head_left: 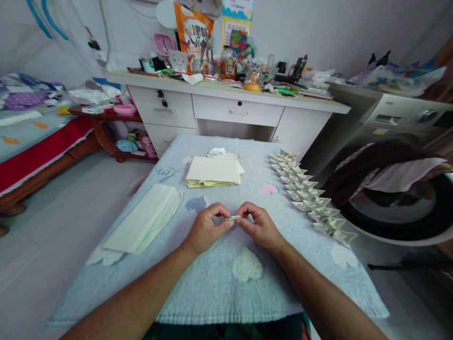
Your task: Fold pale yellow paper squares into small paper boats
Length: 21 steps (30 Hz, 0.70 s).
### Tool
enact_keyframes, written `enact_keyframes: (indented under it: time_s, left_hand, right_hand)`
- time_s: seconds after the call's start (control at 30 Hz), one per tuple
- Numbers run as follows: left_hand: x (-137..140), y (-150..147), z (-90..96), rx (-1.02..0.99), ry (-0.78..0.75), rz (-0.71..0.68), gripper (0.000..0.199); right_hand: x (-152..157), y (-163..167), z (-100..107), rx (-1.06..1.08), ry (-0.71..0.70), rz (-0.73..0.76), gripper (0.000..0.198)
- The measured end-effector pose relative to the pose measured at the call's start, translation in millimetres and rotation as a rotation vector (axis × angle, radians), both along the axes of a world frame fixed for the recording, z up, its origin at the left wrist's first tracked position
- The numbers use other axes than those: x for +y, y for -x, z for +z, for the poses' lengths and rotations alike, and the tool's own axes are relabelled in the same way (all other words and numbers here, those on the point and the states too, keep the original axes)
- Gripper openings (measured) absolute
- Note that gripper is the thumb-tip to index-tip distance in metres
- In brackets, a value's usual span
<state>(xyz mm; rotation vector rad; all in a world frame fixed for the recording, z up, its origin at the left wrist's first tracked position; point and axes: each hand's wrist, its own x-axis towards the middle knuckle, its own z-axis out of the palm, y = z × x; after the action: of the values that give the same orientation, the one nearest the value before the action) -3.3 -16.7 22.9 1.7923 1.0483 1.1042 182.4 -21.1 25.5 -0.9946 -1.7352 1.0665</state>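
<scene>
Between my two hands, above the middle of the cloth-covered table, is a small folded piece of paper (232, 217). My left hand (208, 225) pinches its left end between thumb and fingers. The right end is pinched by my right hand (260, 225). Beyond them lies a stack of cream and yellow paper sheets (212, 170). A pile of long pale green paper (145, 219) rests left of my left hand. To the right, several folded paper boats (307, 196) stand in a row running away from me.
A pale blue cloth (219, 293) with heart prints covers the table. Behind it stands a white desk (237, 111) crowded with jars, a clock and a snack bag. A washing machine (399, 113) with its door open is at right, a bed (42, 151) at left.
</scene>
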Motion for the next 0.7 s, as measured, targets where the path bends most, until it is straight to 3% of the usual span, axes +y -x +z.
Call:
enact_keyframes:
  time_s: [0.7]
  left_hand:
    - [6.0, 1.6, -8.9, -0.031, 0.174, -0.015, 0.02]
  right_hand:
    - [2.8, -1.7, -4.3, 0.063, 0.091, -0.015, 0.023]
